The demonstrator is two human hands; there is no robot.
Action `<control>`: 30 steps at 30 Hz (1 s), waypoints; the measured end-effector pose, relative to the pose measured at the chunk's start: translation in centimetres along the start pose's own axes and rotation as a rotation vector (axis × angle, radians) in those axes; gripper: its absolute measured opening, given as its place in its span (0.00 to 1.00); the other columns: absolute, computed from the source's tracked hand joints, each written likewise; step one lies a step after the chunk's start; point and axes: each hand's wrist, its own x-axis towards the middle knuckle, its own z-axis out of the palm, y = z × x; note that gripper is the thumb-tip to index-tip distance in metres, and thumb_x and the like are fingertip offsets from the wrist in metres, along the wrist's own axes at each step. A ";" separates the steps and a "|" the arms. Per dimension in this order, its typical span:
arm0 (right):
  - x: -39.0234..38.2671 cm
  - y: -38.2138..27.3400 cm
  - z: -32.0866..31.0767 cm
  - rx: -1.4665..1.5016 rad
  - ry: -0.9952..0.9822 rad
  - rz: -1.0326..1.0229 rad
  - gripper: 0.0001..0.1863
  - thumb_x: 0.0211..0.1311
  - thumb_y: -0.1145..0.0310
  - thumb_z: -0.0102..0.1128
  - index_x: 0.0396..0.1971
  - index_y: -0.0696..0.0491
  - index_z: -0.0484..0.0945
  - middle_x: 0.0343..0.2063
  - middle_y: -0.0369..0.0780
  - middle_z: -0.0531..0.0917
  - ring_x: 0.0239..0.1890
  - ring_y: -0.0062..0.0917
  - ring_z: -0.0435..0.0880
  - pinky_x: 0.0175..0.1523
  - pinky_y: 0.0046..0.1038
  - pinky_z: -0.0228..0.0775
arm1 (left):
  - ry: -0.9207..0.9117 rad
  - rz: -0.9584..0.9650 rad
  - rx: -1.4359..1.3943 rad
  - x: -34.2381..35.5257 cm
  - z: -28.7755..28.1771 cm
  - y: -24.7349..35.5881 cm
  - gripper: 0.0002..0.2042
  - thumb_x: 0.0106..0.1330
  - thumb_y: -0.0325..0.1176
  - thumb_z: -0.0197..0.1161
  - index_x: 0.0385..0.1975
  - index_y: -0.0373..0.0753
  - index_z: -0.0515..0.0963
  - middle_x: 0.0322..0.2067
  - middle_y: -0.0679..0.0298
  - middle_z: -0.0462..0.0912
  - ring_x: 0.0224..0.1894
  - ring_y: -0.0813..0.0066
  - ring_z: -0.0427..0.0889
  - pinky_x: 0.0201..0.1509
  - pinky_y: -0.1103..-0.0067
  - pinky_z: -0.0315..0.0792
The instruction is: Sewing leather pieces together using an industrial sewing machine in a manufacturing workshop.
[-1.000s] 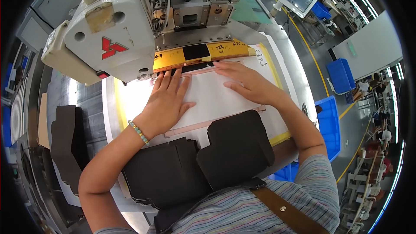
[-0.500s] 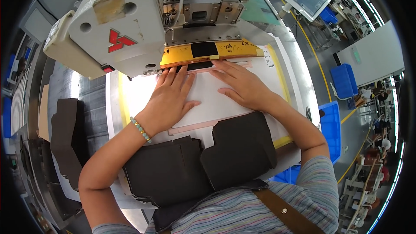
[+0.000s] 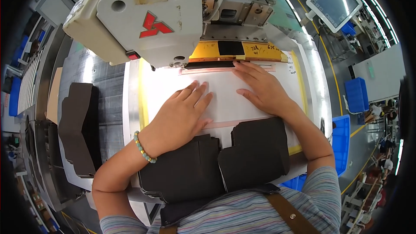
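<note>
My left hand rests palm down on the white sheet, its fingers spread, a little short of the pink line. My right hand is open, with fingertips at the black strip under the front edge of a yellow bar marked by hand, beneath the white machine head. Two stacks of dark flat pieces lie side by side along the near edge of the sheet, below my hands.
Another dark stack lies on the metal table at the left. Blue bins stand at the right, a screen at the upper right. Beyond are a floor with yellow lines and a white panel.
My left hand has drawn back from the bar toward me, leaving more of the black strip visible. My right hand remains at the bar. The whole scene has shifted rightward in the picture.
</note>
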 end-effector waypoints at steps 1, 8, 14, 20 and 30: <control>0.1 0.0 0.0 -0.003 0.008 -0.016 0.31 0.75 0.58 0.66 0.71 0.58 0.75 0.76 0.46 0.74 0.78 0.46 0.70 0.80 0.43 0.64 | 0.023 -0.020 -0.006 0.0 0.1 -0.2 0.31 0.73 0.40 0.70 0.71 0.32 0.73 0.73 0.47 0.74 0.77 0.47 0.71 0.78 0.59 0.68; 0.3 -0.4 0.2 -0.015 0.000 -0.028 0.32 0.75 0.58 0.66 0.73 0.57 0.74 0.76 0.45 0.73 0.78 0.46 0.70 0.80 0.43 0.64 | 0.060 -0.004 0.015 0.1 0.8 -0.9 0.28 0.73 0.39 0.70 0.69 0.32 0.75 0.71 0.48 0.76 0.75 0.48 0.73 0.76 0.61 0.71; 0.4 -0.4 0.4 -0.034 0.006 -0.031 0.32 0.75 0.58 0.66 0.73 0.57 0.74 0.76 0.46 0.73 0.78 0.46 0.69 0.80 0.43 0.64 | 0.114 -0.039 0.089 0.3 1.0 -1.3 0.28 0.72 0.39 0.70 0.68 0.32 0.76 0.70 0.48 0.77 0.74 0.48 0.74 0.75 0.61 0.71; 0.3 -0.4 0.5 -0.021 0.022 -0.041 0.32 0.74 0.59 0.66 0.73 0.57 0.74 0.76 0.47 0.73 0.78 0.46 0.69 0.80 0.44 0.64 | 0.102 -0.145 0.191 0.4 1.4 -1.7 0.29 0.69 0.38 0.73 0.66 0.29 0.76 0.71 0.45 0.76 0.72 0.48 0.75 0.75 0.62 0.72; 0.4 -0.5 0.5 -0.044 0.040 -0.048 0.31 0.78 0.54 0.64 0.71 0.57 0.75 0.75 0.46 0.75 0.76 0.46 0.71 0.78 0.43 0.67 | 0.139 -0.179 0.184 0.5 1.5 -2.0 0.31 0.69 0.38 0.73 0.67 0.28 0.75 0.72 0.46 0.74 0.70 0.49 0.75 0.73 0.62 0.73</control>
